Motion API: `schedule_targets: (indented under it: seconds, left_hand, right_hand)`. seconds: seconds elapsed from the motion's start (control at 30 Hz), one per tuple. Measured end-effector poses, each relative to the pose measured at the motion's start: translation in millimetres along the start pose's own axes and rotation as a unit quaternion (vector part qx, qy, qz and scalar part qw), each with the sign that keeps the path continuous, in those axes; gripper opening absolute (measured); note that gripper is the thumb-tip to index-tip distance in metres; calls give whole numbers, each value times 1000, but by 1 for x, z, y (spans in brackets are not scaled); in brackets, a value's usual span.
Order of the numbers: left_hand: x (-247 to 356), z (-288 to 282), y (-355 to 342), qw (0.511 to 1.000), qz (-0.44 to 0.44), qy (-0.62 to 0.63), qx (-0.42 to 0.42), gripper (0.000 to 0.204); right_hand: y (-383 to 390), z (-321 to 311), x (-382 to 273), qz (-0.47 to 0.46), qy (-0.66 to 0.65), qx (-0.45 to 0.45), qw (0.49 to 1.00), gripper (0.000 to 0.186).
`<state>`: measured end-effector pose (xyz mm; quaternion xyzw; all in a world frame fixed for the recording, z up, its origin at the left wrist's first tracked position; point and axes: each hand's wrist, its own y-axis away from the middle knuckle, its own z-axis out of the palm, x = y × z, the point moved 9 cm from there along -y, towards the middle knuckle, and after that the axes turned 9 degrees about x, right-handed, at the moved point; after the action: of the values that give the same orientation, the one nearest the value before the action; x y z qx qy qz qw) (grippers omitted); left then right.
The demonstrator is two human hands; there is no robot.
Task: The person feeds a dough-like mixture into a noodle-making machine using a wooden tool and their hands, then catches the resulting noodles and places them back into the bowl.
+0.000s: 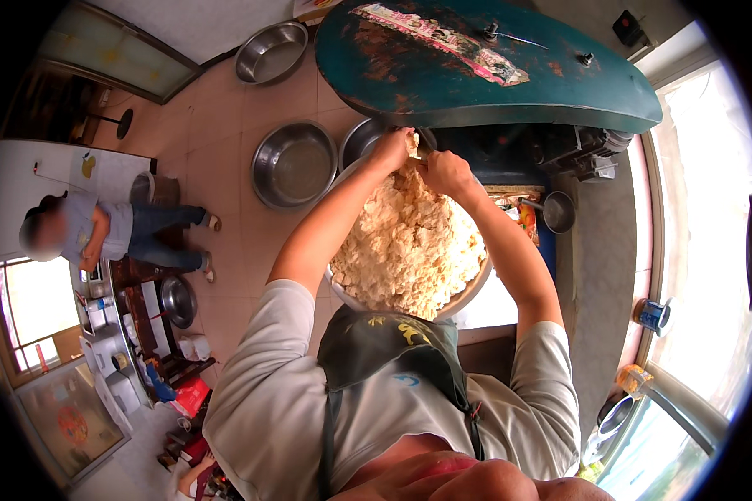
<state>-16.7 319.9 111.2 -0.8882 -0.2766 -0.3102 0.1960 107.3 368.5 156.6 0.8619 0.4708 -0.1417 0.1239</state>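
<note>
A heap of crumbly, pale yellow dough [409,242] fills a wide round metal basin [476,290] in front of my apron. Both my arms stretch forward over it, to the far edge of the heap under the green machine cover [493,71]. My left hand [392,152] is closed at a lump of dough stuck near its fingertips. Just to the right, my right hand [447,173] is curled into a fist beside the same lump. Its palm is turned away, so what it grips is hidden.
Metal basins [294,164] stand on the tiled floor at left, another [271,53] farther back. A small pot [558,212] sits right of my arm by the window ledge. At far left, a person [113,230] stands near a cluttered counter [121,359].
</note>
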Motion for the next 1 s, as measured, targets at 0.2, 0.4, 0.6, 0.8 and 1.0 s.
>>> schedule_targets:
  seconds: [0.2,0.4,0.6,0.8,1.0]
  left_hand:
    - [25,-30,35,993,-24,-79,-90,40]
    - [13,-23,57,987,-9,-80,-141,36]
    - [27,-19,62,982,-31,-76,-171,40]
    - [5,-16,63,985,-23,-68,-155,36]
    - [10,-4,69,989,35,-27,-140,27]
  right_hand:
    - [-42,25,1,8,9,-13,1000,48]
    - [-50,16,-1,-3,34,-23,999,51]
    - [-32,8,6,-3,61,-9,998,47]
    - [-62,24,-7,-15,67,17,997,44]
    - [-55,21,-14,-31,101,36,994,50]
